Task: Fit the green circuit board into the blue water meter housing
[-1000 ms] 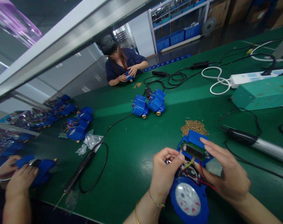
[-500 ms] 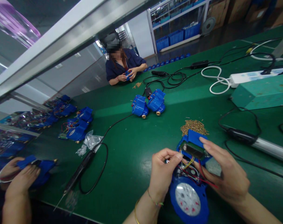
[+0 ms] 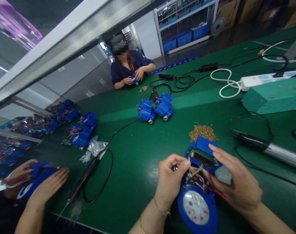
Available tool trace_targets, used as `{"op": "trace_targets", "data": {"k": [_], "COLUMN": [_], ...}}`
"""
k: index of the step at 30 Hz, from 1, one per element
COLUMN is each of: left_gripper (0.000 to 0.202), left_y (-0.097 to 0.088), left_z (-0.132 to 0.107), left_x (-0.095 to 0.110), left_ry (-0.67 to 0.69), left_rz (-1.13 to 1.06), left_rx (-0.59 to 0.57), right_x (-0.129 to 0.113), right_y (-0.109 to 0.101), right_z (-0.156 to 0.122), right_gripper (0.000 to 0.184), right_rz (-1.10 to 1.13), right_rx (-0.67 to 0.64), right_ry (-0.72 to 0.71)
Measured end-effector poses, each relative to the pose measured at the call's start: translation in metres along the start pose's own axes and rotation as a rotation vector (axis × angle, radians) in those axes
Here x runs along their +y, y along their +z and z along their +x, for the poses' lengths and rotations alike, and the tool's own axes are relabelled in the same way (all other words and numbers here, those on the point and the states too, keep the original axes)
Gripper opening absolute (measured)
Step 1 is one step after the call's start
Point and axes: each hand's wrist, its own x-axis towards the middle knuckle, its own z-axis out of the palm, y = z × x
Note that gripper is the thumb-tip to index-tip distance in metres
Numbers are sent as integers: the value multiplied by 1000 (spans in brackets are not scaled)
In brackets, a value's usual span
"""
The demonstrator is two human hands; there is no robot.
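A blue water meter (image 3: 178, 203) with a round clear dial (image 3: 195, 207) lies on the green table in front of me. Its blue cover (image 3: 203, 143) is tilted up at the far side, with a dark electronic module (image 3: 202, 158) inside. Coloured wires (image 3: 198, 170) run between cover and body, and loose red leads stick out to the right. My left hand (image 3: 171, 175) pinches at the wires by the cover's left edge; its fingertips hide the exact spot. My right hand (image 3: 242, 180) grips the cover from the right, thumb on top and fingers behind the wires.
Brass screws (image 3: 203, 132) lie piled beyond the meter. Two blue meters (image 3: 146, 111) stand mid-table. An electric screwdriver (image 3: 84, 177) and a plastic bag (image 3: 97, 146) lie left. A co-worker's hands (image 3: 50, 185) hold a meter there; another person (image 3: 129, 70) works opposite. A green box (image 3: 275, 96) sits right.
My hands stay almost in place, with the cover tilted very slightly differently. At the left, the co-worker's hands have shifted, one moving right along their meter.
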Motion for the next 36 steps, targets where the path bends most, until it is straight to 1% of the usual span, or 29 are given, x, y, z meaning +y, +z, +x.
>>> {"op": "trace_targets", "data": {"k": [4,9,14,19,22,29,33,36], "left_gripper": [17,14,12,13,14,14,14,14], "left_y": [0,-1,0,1,1,0,-3,-5], "left_z": [0,1,1,2,3,4,5,5], "left_x": [2,5,3,-1,-1,0,1,0], "left_ry": [29,30,18,-13,-20,-15,11,37], "left_rz": [13,32,51,20,16,89,167,197], "left_rx": [6,8,17,38,28,1,-16,-2], "right_x": [-1,-1,-1,-2,-2,3,3,2], "right_y": [0,0,1,2,2,0,2,3], "right_z": [0,1,-1,2,3,1,-3,-4], "right_gripper": [56,59,54,58,61,65,59,53], "right_rz": [2,19,30,35,40,68,53,45], "right_rx": [7,23,-13,5,6,8,16,19], "right_ry": [4,-2,80,38,18,-19,37,91]}}
